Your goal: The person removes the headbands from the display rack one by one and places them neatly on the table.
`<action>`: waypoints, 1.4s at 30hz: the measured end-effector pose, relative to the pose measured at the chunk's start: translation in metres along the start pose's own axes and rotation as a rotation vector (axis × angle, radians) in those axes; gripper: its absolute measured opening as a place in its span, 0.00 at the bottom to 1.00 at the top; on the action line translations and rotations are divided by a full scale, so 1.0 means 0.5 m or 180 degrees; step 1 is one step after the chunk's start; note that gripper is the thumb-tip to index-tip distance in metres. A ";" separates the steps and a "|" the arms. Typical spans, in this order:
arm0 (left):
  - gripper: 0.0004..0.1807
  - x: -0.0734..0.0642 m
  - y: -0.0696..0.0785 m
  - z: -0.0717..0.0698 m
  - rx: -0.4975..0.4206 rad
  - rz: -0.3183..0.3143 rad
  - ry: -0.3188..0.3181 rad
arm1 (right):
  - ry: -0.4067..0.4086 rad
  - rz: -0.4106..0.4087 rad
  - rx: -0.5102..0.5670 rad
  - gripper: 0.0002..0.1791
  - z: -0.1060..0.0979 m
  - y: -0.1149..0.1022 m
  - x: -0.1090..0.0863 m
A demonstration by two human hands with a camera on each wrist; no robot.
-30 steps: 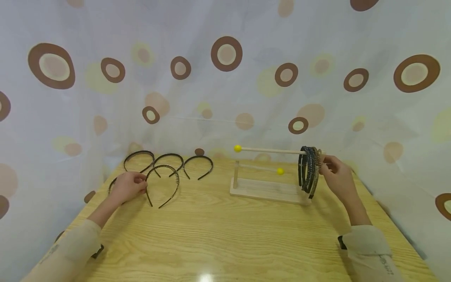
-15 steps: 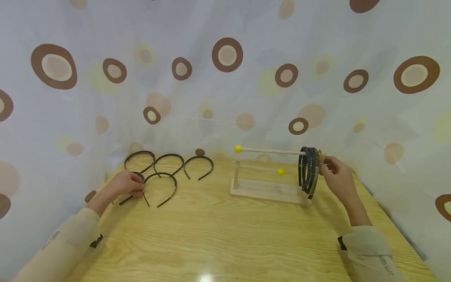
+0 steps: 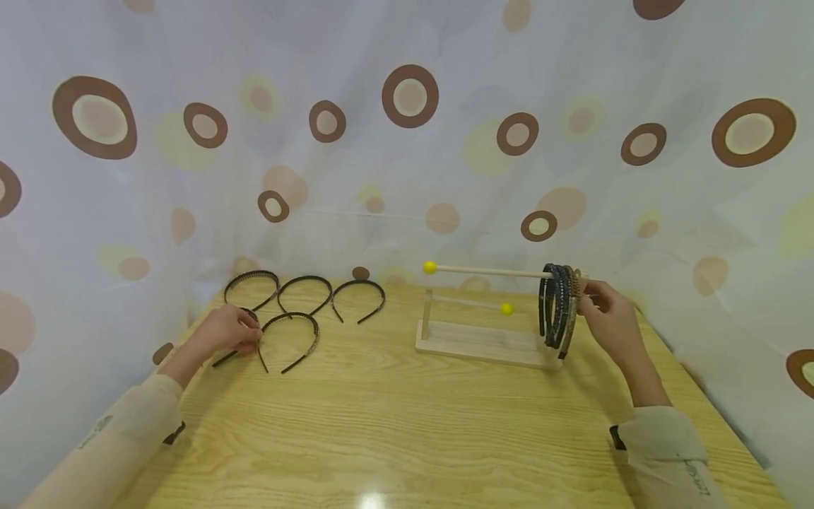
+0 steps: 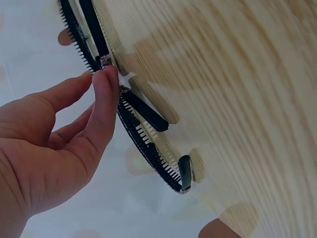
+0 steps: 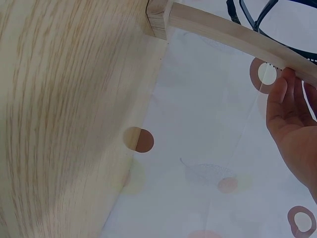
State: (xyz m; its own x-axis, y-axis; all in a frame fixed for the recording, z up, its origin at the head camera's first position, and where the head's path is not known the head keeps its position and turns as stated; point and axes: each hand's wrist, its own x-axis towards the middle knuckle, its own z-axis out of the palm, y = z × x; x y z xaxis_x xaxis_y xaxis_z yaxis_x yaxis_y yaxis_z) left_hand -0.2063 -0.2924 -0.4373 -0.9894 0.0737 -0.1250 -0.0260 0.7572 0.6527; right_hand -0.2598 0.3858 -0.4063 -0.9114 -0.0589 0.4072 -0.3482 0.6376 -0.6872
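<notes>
My left hand (image 3: pixel 222 330) pinches a black toothed headband (image 4: pixel 101 49) among the headbands at the table's left. Beside its fingertips, another black headband (image 3: pixel 311 318) lies to the right. At the table's right, my right hand (image 3: pixel 612 322) grips the upright post (image 5: pixel 237 35) of a wooden headband stand (image 3: pixel 483 346). Several dark headbands (image 3: pixel 557 304) hang bunched at that end of the stand's upper rod (image 3: pixel 486 271), next to the right fingers. The right fingertips are partly hidden behind the post and the headbands in the head view.
Behind the left hand lie three more black headbands (image 3: pixel 359 286). Yellow balls (image 3: pixel 429 268) tip the stand's rods, and a short post holds the lower rod. A patterned curtain (image 3: pixel 407 177) rises along the back and sides of the wood-grain table (image 3: pixel 407 424).
The headband beside my left fingers has dropped lower and slightly left. Another one at the left hand has shifted. The right hand and stand have stayed in place.
</notes>
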 end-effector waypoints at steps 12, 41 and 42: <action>0.22 -0.009 0.088 0.020 0.0056 0.0226 0.0145 | 0.0003 0.0012 -0.0006 0.24 -0.002 -0.001 -0.002; 0.13 0.095 0.550 0.390 -0.1126 0.1852 -0.0348 | -0.0176 -0.0008 0.0163 0.27 0.000 0.006 -0.005; 0.14 0.099 0.569 0.405 -0.1187 0.1865 -0.0329 | -0.0192 -0.0010 0.0170 0.27 0.001 0.006 -0.004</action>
State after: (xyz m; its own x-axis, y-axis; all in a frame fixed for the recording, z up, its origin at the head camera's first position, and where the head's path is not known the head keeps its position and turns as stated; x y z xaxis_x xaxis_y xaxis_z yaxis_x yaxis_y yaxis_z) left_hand -0.2338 0.0582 -0.4093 -0.8372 0.4771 0.2674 0.4419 0.3020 0.8447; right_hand -0.2591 0.3874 -0.4094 -0.9214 -0.1080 0.3734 -0.3607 0.5954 -0.7179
